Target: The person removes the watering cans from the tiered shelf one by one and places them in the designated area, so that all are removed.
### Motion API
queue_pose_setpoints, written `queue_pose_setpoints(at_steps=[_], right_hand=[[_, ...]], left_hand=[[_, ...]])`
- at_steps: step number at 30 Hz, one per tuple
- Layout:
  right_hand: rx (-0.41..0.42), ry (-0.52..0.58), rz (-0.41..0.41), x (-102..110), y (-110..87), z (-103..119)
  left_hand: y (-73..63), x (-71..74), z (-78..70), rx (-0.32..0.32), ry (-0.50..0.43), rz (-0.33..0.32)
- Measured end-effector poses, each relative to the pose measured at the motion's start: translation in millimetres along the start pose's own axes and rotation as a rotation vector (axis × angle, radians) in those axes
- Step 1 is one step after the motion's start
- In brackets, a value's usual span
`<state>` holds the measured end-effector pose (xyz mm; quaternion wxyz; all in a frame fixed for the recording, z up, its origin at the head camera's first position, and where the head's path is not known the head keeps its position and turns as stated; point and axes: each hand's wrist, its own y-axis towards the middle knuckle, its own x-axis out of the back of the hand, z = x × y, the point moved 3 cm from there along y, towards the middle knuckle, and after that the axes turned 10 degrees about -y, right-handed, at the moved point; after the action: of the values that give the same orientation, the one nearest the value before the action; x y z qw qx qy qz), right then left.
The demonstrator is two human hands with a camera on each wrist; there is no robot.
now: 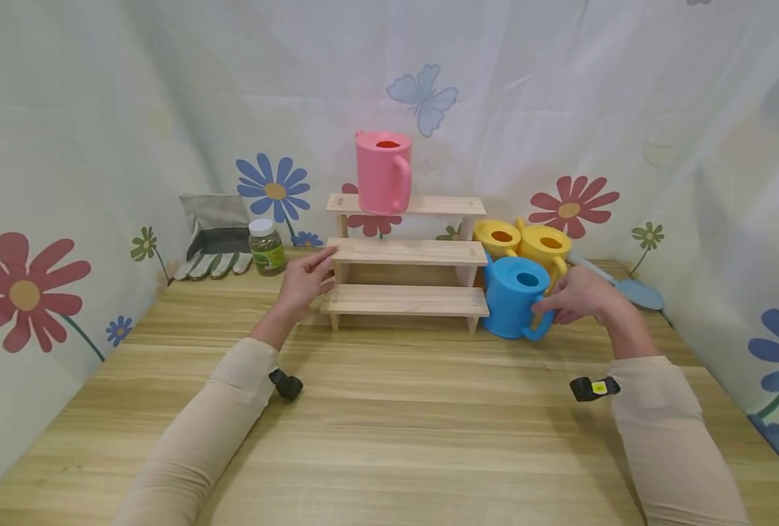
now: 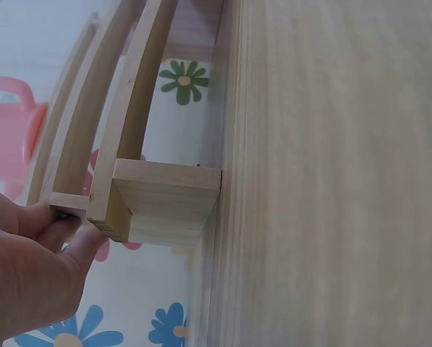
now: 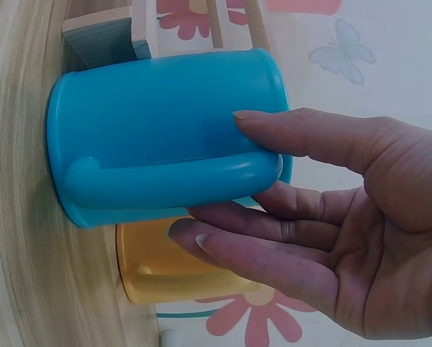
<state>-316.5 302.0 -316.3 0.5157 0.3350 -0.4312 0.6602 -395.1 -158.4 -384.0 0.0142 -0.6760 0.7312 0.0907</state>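
Left hand (image 1: 302,283) pinches wooden shelf (image 1: 405,298) at its left end. Blue can (image 1: 509,310) just right of shelf; right hand (image 1: 579,294) grips its handle between thumb and fingers. Jar (image 1: 267,252) left of shelf, greenish contents, head view only.

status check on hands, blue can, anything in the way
Left hand pinching left end of rack; right hand at handle of blue can, hold unclear. It's upright on table. Rack close alongside, yellow cans behind.
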Motion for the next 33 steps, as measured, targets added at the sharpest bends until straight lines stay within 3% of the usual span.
queue_pose_setpoints(at_steps=[12, 15, 21, 25, 33], right_hand=[[-0.007, -0.026, -0.018, 4, -3.3, 2], [-0.001, -0.042, -0.095, 11, -11.7, 6], [0.098, 0.01, -0.36, 19, -30.2, 31], [0.176, 0.088, -0.419, 12, -32.3, 48], [0.174, 0.134, -0.481, 5, -30.9, 56]], left_hand=[[0.8, 1.2, 2.4, 0.002, 0.002, -0.017], [0.3, 0.8, 1.7, 0.001, 0.0, -0.015], [0.4, 0.9, 2.2, -0.001, 0.007, -0.025], [1.0, 1.6, 4.0, 0.008, 0.012, -0.03], [0.8, 0.1, 2.3, 0.005, 0.015, -0.024]])
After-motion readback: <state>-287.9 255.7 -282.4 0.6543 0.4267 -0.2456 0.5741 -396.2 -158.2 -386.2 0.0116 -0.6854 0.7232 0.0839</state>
